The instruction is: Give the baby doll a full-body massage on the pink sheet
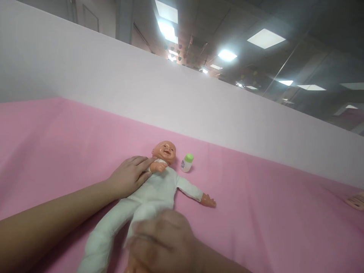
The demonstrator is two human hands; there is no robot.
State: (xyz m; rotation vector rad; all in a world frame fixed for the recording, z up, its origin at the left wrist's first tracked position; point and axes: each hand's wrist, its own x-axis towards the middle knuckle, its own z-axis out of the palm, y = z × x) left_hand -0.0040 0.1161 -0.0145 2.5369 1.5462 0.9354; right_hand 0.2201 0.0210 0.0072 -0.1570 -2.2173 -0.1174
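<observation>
A baby doll (159,184) in a white one-piece suit lies on its back on a pink cloth (256,212). Its head points toward the white wall and one arm is stretched out to the right. My left hand (129,176) rests flat on the doll's shoulder and arm, fingers apart, next to its head. My right hand (162,239) is blurred, low in the view over the doll's hip and leg; whether it grips the suit is unclear. A small white bottle with a green cap (187,163) stands just right of the doll's head.
A white wall panel (142,83) borders the far edge of the pink cloth. At the right edge of the view a small pale object (356,200) lies on the cloth, partly cut off. Ceiling lights show above the panel.
</observation>
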